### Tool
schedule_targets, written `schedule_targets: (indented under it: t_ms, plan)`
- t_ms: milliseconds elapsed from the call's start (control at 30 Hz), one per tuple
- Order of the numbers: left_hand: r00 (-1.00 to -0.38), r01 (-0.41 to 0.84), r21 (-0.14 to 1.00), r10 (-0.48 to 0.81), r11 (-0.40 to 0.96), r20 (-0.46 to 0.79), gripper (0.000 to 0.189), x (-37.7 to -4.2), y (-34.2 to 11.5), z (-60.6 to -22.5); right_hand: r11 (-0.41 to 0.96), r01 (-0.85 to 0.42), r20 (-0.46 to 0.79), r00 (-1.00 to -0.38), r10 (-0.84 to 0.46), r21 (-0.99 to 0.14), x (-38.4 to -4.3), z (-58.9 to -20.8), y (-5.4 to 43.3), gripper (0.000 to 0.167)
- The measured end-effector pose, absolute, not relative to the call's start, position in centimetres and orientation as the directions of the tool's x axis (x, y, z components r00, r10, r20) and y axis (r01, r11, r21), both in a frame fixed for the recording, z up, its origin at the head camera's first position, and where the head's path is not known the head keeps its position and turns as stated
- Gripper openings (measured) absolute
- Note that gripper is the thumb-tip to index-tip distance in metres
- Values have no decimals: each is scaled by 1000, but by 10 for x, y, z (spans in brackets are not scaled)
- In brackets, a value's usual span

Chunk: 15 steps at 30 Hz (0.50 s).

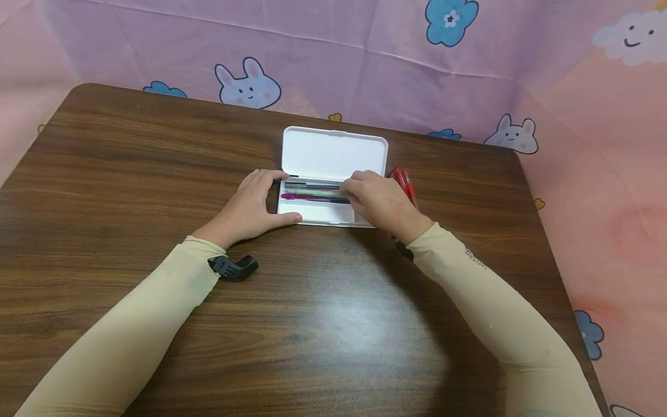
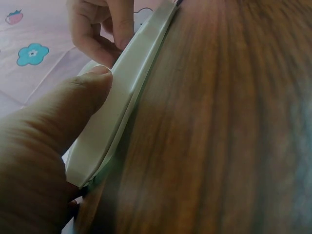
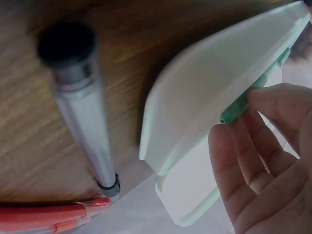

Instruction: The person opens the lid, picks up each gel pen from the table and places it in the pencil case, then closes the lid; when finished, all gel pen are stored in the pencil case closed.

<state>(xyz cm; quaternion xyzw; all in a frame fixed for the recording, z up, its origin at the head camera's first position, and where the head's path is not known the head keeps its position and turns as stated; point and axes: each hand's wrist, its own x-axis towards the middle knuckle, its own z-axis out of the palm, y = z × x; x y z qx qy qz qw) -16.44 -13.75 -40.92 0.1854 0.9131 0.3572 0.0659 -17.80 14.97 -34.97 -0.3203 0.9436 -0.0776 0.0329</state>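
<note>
A white pencil case (image 1: 320, 212) lies with its lid raised at the back of the brown table. Several pens rest in it, including a magenta pen (image 1: 294, 197) and dark slim ones. My left hand (image 1: 247, 205) grips the case's left end, thumb (image 2: 92, 87) on the front edge and fingers at the back corner. Over the right part of the case, my right hand (image 1: 384, 201) pinches a green pen (image 3: 237, 108) near one end between thumb and fingertips. The pen's other part lies along the case's inside among the others.
Red pens (image 1: 406, 184) lie on the table just right of the case, partly behind my right hand. A clear pen with a black end (image 3: 84, 122) shows beside them in the right wrist view. A patterned cloth (image 1: 333, 69) hangs behind the table (image 1: 323, 324).
</note>
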Motion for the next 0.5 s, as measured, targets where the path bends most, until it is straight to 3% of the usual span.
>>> schedule_targets:
  t_ms: [500]
  plan:
    - [-922, 283, 680, 387, 676, -1, 95, -165, -137, -409, 806, -559, 35, -825, -564, -193, -175, -339, 172, 25]
